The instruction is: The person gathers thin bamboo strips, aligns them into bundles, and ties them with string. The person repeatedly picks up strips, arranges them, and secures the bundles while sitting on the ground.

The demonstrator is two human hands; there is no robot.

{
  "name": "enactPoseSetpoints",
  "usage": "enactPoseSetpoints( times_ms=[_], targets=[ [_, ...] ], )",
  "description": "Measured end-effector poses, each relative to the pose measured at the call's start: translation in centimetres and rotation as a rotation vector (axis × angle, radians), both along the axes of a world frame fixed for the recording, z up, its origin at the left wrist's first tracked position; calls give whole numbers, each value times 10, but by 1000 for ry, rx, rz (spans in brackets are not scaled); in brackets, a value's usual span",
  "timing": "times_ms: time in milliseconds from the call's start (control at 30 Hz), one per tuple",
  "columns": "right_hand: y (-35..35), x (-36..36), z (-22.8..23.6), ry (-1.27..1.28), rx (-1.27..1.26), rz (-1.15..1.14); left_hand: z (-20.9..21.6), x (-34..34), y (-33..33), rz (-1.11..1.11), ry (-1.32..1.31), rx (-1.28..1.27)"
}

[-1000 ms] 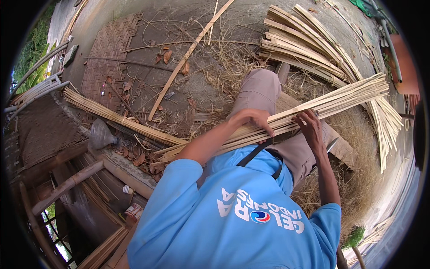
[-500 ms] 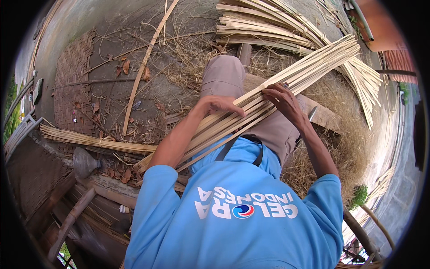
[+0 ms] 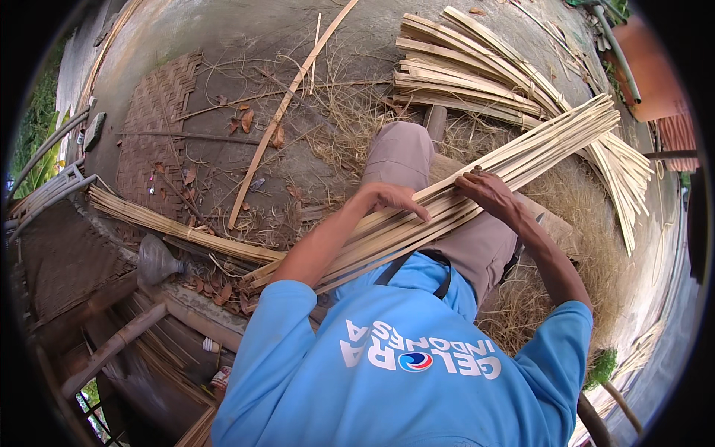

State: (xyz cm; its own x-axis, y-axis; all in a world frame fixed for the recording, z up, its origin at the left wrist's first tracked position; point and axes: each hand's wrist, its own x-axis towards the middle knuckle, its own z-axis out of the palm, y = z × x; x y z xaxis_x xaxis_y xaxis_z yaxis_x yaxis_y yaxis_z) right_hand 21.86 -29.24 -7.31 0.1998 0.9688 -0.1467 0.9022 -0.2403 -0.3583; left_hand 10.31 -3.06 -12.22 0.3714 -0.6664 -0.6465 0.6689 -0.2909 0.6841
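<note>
A long bundle of pale split bamboo strips point(image 3: 555, 139) lies slantwise over my lap, from the lower left up to the far right. My left hand point(image 3: 393, 201) rests across its middle, thumb stretched over the top and the other fingers hidden behind the strips. Farther along, my right hand point(image 3: 488, 192) is closed over the upper side of the same bundle, fingers bent around its edge. Between and below the hands the strips fan slightly apart; toward the far end they lie close together.
Another spread of bamboo strips point(image 3: 465, 71) lies on the ground ahead. A tied bundle point(image 3: 179, 231) is at left, near a clear plastic bottle point(image 3: 156, 261). A woven mat point(image 3: 160, 112), a single long strip point(image 3: 290, 97) and dry shavings point(image 3: 588, 261) cover parts of the ground.
The whole scene has shifted right and down in the picture. My right hand's fingers are bent more closely over the bundle. My left hand stays at nearly the same place on it.
</note>
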Motion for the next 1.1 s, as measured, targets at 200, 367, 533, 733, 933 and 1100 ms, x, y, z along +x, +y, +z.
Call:
enactPoseSetpoints(
  times_ms=[200,367,533,733,933,1100],
  targets=[
    [-8,-3,-4,-206,44,74,-4,3,-2,-13,42,38],
    [-14,-10,-4,-275,97,51,-9,-3,-4,45,-47,19],
    [-18,-8,-9,-261,141,69,-4,0,-4,-11,7,12],
    [-21,-13,-10,-322,171,54,7,-2,-9,41,-114,81],
    [-22,-19,-15,-310,232,-7,-25,-2,-8,76,-110,-2],
    [-14,-21,-4,-65,222,-161,-24,2,-7,-30,-113,132]
  ],
)
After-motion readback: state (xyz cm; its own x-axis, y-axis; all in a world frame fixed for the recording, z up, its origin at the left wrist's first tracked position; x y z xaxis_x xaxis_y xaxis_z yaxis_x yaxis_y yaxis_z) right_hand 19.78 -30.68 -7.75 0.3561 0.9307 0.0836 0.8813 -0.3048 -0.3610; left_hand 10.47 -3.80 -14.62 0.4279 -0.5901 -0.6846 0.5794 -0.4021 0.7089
